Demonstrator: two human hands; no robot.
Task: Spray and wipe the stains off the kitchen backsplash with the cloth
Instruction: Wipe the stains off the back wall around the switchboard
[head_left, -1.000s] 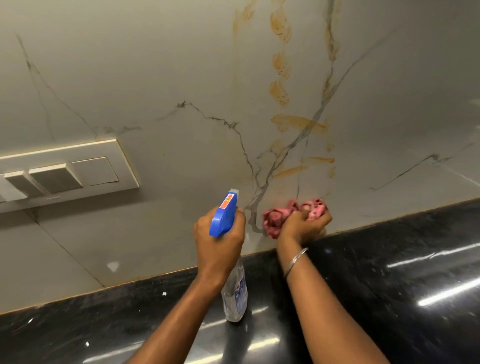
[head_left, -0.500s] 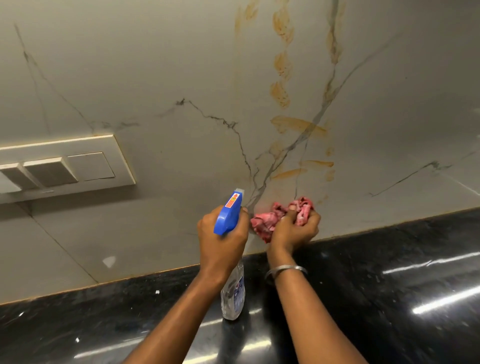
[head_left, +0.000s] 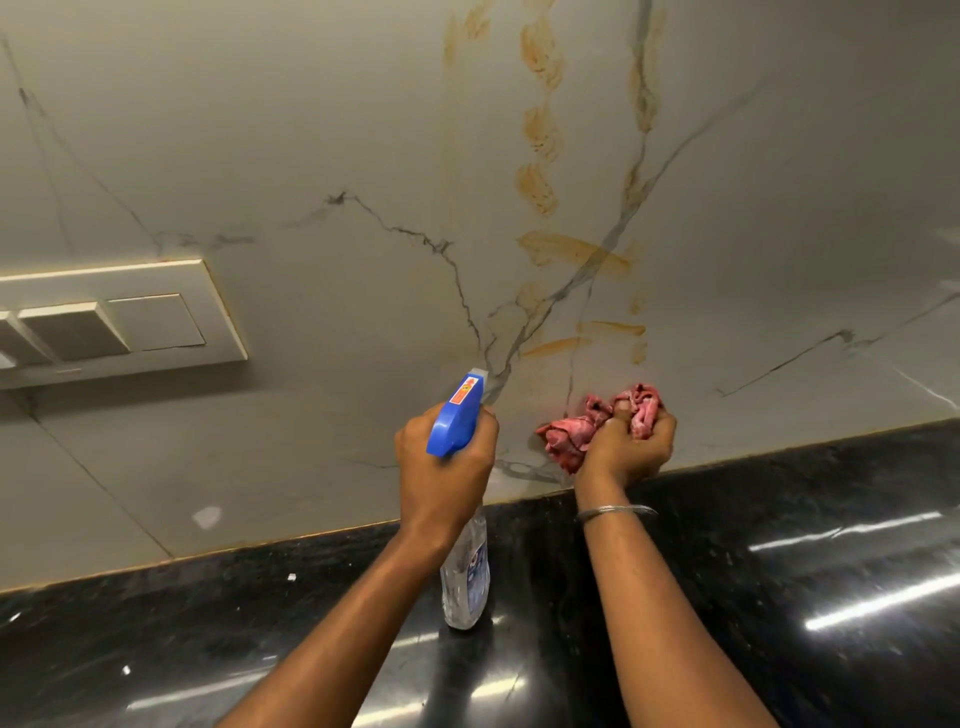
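- Head view, first entry: left hand (head_left: 447, 467), fingers curled round the neck of the spray bottle (head_left: 466, 577). We note its blue trigger head above the knuckles, the nozzle towards the wall, and the clear body hanging below the fist over the counter (head_left: 779, 571). We cannot tell whether its base touches.
- Right hand (head_left: 626, 447): fingers bunched tight round the cloth (head_left: 576, 431), which is pink, crumpled, and held at the lowest strip of the backsplash (head_left: 311, 156), just above the counter's edge.
- Stains (head_left: 540, 187): orange-brown smears, which we count in several patches climbing the wall above the cloth, to the right of the nozzle.
- Backsplash: pale, marble-look, with grey veins.
- Counter: black, glossy, with streaks of reflected light.
- Switch plate (head_left: 130, 317): cream, on the wall at left, well apart from both hands.
- Bangle (head_left: 615, 512): thin, silver, on the right wrist.
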